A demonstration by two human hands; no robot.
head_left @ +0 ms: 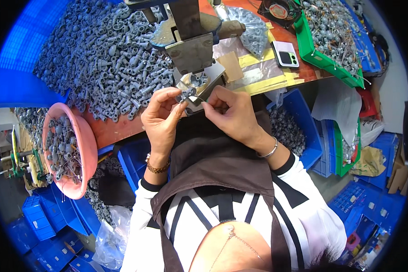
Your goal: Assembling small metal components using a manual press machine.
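Note:
My left hand [162, 112] pinches a small grey plastic part [186, 94] between thumb and forefinger, just below the head of a bench press [190, 52]. Close beside it on the right, my right hand [231, 111] has its fingers curled and pressed together on a thin dark wire [198, 98] that runs toward the grey part. Whether the wire is joined to the part is too small to tell. Beneath the press head, a pale fixture [204, 80] holds another grey piece. A large heap of grey plastic fittings [118, 59] covers the table to the left.
A pink basin [90, 147] of wired grey parts stands at the left. At the right are a phone [285, 54], a green tray [310, 52] of wired parts, and a small fan [280, 11]. A blue bin [310, 122] of small parts sits below the red-brown table [115, 131].

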